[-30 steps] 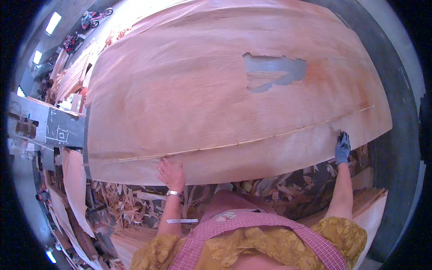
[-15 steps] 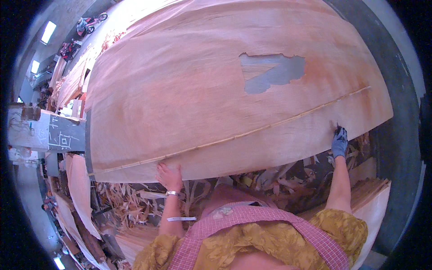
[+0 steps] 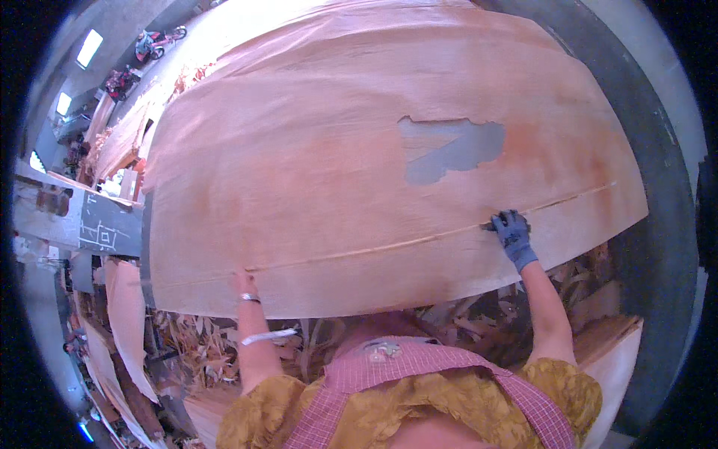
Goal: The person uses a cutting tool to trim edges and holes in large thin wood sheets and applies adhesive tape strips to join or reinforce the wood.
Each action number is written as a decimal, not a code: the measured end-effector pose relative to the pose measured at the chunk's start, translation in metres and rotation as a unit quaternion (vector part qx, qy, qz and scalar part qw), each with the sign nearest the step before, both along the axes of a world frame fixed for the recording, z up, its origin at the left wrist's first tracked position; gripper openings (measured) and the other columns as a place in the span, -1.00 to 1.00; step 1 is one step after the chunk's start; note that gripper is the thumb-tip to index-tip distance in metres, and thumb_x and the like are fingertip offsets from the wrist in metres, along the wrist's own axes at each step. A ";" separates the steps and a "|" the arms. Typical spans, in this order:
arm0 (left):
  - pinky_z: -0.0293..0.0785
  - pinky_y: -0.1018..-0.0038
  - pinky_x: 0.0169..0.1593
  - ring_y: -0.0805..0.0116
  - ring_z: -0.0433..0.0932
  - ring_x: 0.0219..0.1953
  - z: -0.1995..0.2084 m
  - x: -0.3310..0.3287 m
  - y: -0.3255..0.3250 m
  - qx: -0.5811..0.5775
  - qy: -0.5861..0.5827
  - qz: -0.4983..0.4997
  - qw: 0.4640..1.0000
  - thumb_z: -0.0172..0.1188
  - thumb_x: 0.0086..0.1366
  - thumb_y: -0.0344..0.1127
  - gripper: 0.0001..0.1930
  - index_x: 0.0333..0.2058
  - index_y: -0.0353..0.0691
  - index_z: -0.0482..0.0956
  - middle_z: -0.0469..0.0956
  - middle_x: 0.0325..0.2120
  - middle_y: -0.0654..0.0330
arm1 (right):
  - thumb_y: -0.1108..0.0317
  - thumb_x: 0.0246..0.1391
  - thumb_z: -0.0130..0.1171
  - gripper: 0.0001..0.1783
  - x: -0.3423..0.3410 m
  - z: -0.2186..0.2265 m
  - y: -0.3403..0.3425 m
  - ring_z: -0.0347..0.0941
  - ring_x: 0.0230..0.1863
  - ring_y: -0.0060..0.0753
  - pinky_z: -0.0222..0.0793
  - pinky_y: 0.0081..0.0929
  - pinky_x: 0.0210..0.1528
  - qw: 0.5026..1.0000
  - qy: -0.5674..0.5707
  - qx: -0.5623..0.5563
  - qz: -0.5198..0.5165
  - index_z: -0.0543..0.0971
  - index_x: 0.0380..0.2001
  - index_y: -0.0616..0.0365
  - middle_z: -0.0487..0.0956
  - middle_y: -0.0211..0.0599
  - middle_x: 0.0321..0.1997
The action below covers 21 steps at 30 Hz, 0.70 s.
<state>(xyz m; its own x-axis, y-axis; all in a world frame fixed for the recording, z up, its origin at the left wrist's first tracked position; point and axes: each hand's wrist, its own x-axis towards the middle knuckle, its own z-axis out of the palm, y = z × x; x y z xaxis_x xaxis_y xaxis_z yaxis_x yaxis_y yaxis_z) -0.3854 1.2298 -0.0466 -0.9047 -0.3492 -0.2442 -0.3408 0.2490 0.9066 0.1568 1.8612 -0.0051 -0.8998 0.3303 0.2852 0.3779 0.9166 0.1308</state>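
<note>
A broad, thin sheet of wood veneer (image 3: 329,179) spreads before me, its surface rippled. A long, thin bamboo stick (image 3: 389,248) lies slantwise across its near part, rising to the right. My bare left hand (image 3: 244,282), with a bracelet at the wrist, is at the stick's left part, its fingers drawn together on it. My right hand (image 3: 512,238), in a blue-grey glove with dark fingers, bends over the stick right of the middle. What lies under its fingertips is hidden. A ragged hole (image 3: 456,153) in the veneer shows grey beneath.
Torn veneer scraps (image 3: 206,348) lie below the sheet's near edge. Stacked veneer (image 3: 609,352) stands at the lower right, and more sheets (image 3: 123,322) at the left. A dark board with chalk marks (image 3: 112,230) adjoins the left edge. Motorbikes (image 3: 153,46) stand far left.
My right hand has moved left from the sheet's near right edge onto the stick. My left hand has shifted left, its spread fingers now drawn together at the stick.
</note>
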 end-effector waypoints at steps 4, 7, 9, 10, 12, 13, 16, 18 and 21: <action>0.43 0.20 -0.18 0.16 0.51 -0.19 0.036 -0.020 0.057 -0.401 0.023 -0.033 0.915 0.13 0.28 -0.02 -0.51 -0.07 -0.38 0.48 0.54 -0.17 0.01 | 0.34 0.03 0.08 -0.62 -0.036 0.023 -0.034 0.41 0.02 -0.05 0.35 -0.09 0.04 0.994 -0.059 -0.072 0.066 0.53 -0.02 -0.06 0.48 -0.18 -0.05; -0.04 0.04 0.40 -0.06 0.09 0.38 0.050 -0.026 0.095 -0.620 0.183 -0.176 0.743 0.09 0.30 0.07 -0.22 0.30 -0.37 0.14 0.16 0.32 -0.09 | 0.35 0.05 0.03 -0.61 -0.089 0.027 -0.068 0.39 0.06 -0.05 0.32 -0.08 0.09 0.984 -0.078 -0.113 0.117 0.52 0.01 -0.04 0.48 -0.20 -0.01; -0.30 0.00 0.43 -0.04 -0.10 0.44 0.068 0.025 0.223 -0.487 0.111 -0.402 0.767 0.03 0.32 0.11 -0.23 0.38 -0.17 0.08 0.01 0.39 -0.05 | 0.35 0.07 0.02 -0.58 -0.079 0.027 -0.074 0.38 0.11 -0.06 0.29 -0.08 0.13 0.986 -0.112 -0.099 0.076 0.50 0.05 -0.04 0.47 -0.21 0.05; -0.32 -0.05 0.42 -0.04 -0.12 0.45 0.062 0.031 0.242 -0.473 0.176 -0.430 0.749 0.02 0.31 0.16 -0.24 0.38 -0.05 0.08 0.00 0.40 0.00 | 0.35 0.08 0.01 -0.56 -0.091 0.029 -0.081 0.37 0.14 -0.07 0.27 -0.08 0.15 0.989 -0.095 -0.092 0.071 0.49 0.07 -0.04 0.47 -0.21 0.08; -0.30 -0.15 0.40 -0.03 -0.11 0.45 0.053 0.047 0.290 -0.476 0.204 -0.483 0.706 0.01 0.29 0.23 -0.23 0.39 0.09 0.09 -0.01 0.41 0.03 | 0.33 0.10 0.00 -0.53 -0.095 0.029 -0.078 0.33 0.20 -0.07 0.21 -0.06 0.21 0.995 -0.065 -0.074 0.021 0.46 0.12 -0.02 0.44 -0.20 0.16; -0.26 -0.18 0.38 -0.04 -0.10 0.44 0.067 0.066 0.322 -0.498 0.168 -0.506 0.684 0.02 0.27 0.26 -0.22 0.39 0.11 0.09 0.00 0.41 0.02 | 0.31 0.11 -0.01 -0.52 -0.089 0.028 -0.068 0.31 0.24 -0.07 0.17 -0.05 0.26 0.996 -0.051 -0.063 -0.021 0.44 0.14 0.01 0.42 -0.18 0.20; -0.29 -0.20 0.38 -0.01 -0.08 0.44 0.081 0.085 0.343 -0.492 0.137 -0.514 0.689 0.07 0.24 0.24 -0.22 0.38 0.17 0.10 -0.01 0.41 0.07 | 0.22 0.19 -0.02 -0.50 -0.059 0.023 -0.043 0.23 0.35 -0.07 0.01 -0.04 0.40 0.976 -0.044 -0.101 -0.186 0.41 0.19 0.09 0.36 -0.12 0.32; -0.32 -0.20 0.38 0.03 -0.07 0.44 0.077 0.089 0.342 -0.483 0.145 -0.505 0.700 0.11 0.23 0.21 -0.22 0.38 0.17 0.12 0.00 0.41 0.11 | 0.22 0.22 0.02 -0.53 -0.046 0.020 -0.043 0.26 0.33 -0.09 0.06 -0.08 0.38 0.976 -0.021 -0.127 -0.173 0.43 0.17 0.11 0.40 -0.09 0.28; -0.28 -0.21 0.37 0.06 -0.03 0.43 0.076 0.097 0.352 -0.489 0.159 -0.506 0.692 0.15 0.22 0.15 -0.21 0.36 0.07 0.14 0.06 0.39 0.10 | 0.23 0.21 0.08 -0.55 -0.036 0.034 -0.043 0.29 0.31 -0.12 0.08 -0.08 0.37 0.978 0.037 -0.141 -0.149 0.44 0.15 0.10 0.43 -0.12 0.24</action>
<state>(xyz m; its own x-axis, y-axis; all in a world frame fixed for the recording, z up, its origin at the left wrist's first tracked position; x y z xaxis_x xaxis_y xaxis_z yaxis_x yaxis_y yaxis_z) -0.2886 1.5818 0.0297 -0.7604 0.6455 -0.0717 0.6353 0.7622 0.1242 0.1208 1.8182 0.0287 -0.7314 0.6502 0.2058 0.6329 0.7595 -0.1502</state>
